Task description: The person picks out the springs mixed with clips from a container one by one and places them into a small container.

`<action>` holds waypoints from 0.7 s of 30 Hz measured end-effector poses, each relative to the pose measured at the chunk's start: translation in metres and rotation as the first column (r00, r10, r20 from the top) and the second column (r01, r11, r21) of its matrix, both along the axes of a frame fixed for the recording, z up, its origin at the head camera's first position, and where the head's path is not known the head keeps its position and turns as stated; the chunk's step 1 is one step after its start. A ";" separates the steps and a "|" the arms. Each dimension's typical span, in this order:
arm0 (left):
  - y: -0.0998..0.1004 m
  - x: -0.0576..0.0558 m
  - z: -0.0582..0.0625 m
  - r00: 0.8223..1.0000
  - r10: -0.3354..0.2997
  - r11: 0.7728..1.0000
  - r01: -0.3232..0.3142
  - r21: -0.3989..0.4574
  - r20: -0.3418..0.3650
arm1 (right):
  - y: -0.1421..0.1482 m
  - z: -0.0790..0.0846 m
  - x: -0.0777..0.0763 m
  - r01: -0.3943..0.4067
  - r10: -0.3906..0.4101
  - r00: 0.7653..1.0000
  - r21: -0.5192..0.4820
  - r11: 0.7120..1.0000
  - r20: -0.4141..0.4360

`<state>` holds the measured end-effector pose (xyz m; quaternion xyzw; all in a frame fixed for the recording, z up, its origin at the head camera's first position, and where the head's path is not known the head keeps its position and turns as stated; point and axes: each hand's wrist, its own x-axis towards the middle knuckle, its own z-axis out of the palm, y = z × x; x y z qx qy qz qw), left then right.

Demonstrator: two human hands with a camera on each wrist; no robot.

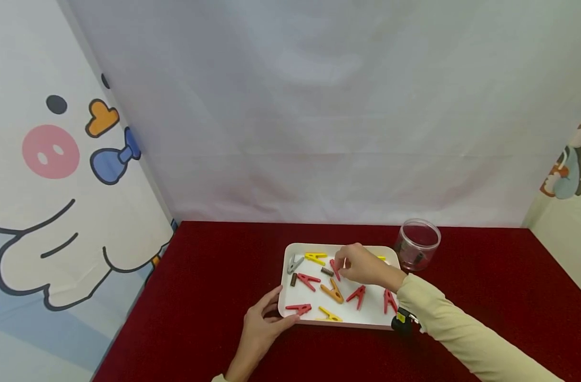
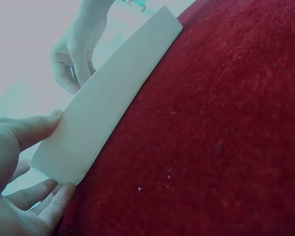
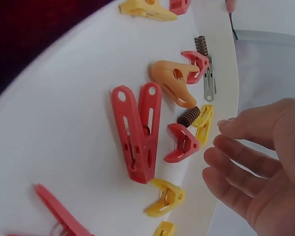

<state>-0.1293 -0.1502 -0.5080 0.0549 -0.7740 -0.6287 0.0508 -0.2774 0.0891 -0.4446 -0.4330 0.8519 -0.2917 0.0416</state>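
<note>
At the near left corner of the white tray [image 1: 314, 314], my left hand [image 1: 262, 323] holds on, thumb at the front rim and fingers against the side. Over the tray's far part is my right hand [image 1: 359, 263], fingers loosely bent. The right wrist view shows nothing between its thumb [image 3: 250, 123] and fingers. A red clothespin [image 1: 335, 270] lies just beside its fingertips. Around it are an orange clothespin [image 1: 335, 293], a grey clothespin [image 1: 294, 263], a yellow clothespin [image 1: 315, 258] and several more red ones. Two dark coil springs [image 1: 326, 271] lie among them.
Behind the tray's right end stands a clear round jar [image 1: 419, 239] with something dark inside. A dark red cloth [image 1: 214, 281] covers the table. White sheeting [image 1: 319, 132] hangs behind, and a cartoon-print sheet [image 1: 33, 212] at the left.
</note>
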 end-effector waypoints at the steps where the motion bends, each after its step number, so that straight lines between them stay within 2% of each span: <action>1: 0.000 0.000 0.000 1.000 0.001 1.000 -0.001 0.000 0.001 | -0.002 -0.001 0.000 0.002 -0.002 1.000 0.002 1.000 -0.006; 8: 0.002 0.007 -0.001 1.000 0.005 1.000 -0.005 -0.004 0.009 | -0.008 -0.008 0.003 0.039 -0.039 0.999 0.025 0.999 -0.006; 16: 0.004 0.011 0.021 1.000 -0.008 1.000 0.008 0.024 -0.003 | -0.017 -0.007 0.001 0.066 -0.068 0.997 0.044 0.997 0.032; 21: 0.001 0.005 0.008 0.999 -0.007 1.000 0.008 0.002 -0.032 | -0.026 -0.010 0.002 0.096 -0.101 0.993 0.078 0.992 0.059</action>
